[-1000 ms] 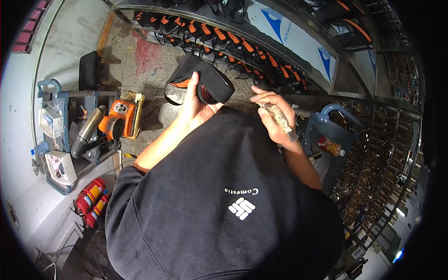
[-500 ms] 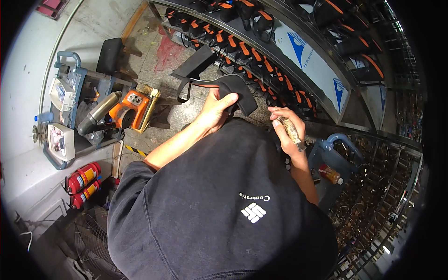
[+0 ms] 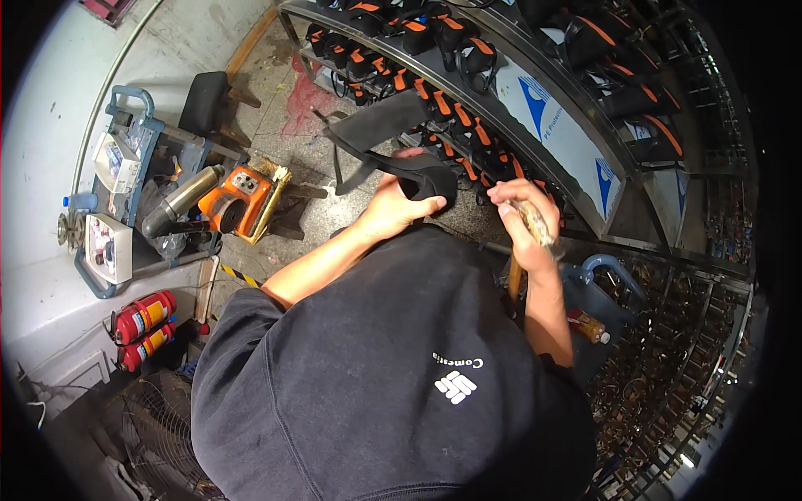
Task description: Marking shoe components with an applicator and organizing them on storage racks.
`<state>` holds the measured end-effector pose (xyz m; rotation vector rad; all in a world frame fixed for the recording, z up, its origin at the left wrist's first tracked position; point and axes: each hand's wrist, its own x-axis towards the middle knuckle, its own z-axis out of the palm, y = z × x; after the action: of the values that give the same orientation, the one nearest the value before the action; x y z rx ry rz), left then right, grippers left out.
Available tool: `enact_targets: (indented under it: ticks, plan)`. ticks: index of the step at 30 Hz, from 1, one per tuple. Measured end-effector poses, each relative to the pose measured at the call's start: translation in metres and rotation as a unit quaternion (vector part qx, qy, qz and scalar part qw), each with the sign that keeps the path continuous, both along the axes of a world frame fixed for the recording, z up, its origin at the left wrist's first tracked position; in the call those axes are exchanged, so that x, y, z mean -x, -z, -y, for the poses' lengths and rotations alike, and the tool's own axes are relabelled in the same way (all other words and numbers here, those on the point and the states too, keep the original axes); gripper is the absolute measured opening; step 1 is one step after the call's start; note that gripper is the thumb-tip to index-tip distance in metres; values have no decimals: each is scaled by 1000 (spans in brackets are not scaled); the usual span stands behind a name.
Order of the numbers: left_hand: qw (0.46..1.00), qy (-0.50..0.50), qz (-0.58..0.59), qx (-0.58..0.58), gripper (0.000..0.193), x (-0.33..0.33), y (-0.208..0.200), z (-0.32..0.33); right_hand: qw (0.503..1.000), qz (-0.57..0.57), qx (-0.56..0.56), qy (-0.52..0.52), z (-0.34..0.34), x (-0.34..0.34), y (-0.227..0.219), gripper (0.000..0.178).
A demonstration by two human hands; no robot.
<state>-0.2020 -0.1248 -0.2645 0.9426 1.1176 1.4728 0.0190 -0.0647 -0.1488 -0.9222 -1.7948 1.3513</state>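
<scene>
My left hand grips a black shoe upper, thumb on its near edge and fingers behind it. Thin dark straps hang off the upper's left side. Beyond it lies a broad black flap; I cannot tell whether it belongs to the same piece. To the right, my right hand is closed round a tool with a lumpy, beige-crusted handle. The working end of this tool is not clear. The two hands are apart.
Racks of black and orange shoes curve across the back right. On the left are an orange machine with a metal tube, a grey-blue cart and red fire extinguishers. A bottle lies in a bin by my right forearm.
My left hand has turned the upper and moved it slightly to the right, so its opening shows. The right hand has tipped with the tool. A wooden stick now shows beside my right forearm.
</scene>
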Motion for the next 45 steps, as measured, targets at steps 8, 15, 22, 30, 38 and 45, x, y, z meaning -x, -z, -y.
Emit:
enact_targets:
  ticks: [8, 15, 22, 30, 38, 45]
  plan:
    - [761, -131, -601, -205, 60, 30, -24, -38, 940, -7, 341, 8, -17, -13, 0, 27]
    - [668, -149, -688, -241, 61, 38, -30, -46, 944, -79, 321, 1, -12, 9, 11, 22]
    - [887, -340, -281, -136, 50, 11, -12, -36, 969, -48, 237, 47, -20, 13, 31, 22]
    - [905, 123, 388, 125, 31, 11, -1, -26, 974, -13, 214, 67, -31, 2, 56, 20]
    - [930, 170, 300, 125, 29, -3, -11, -21, 970, -27, 230, 70, -31, -11, 64, 22]
    - [938, 167, 293, 80, 33, -4, 8, -24, 956, -71, 274, 76, -36, -17, 75, 21]
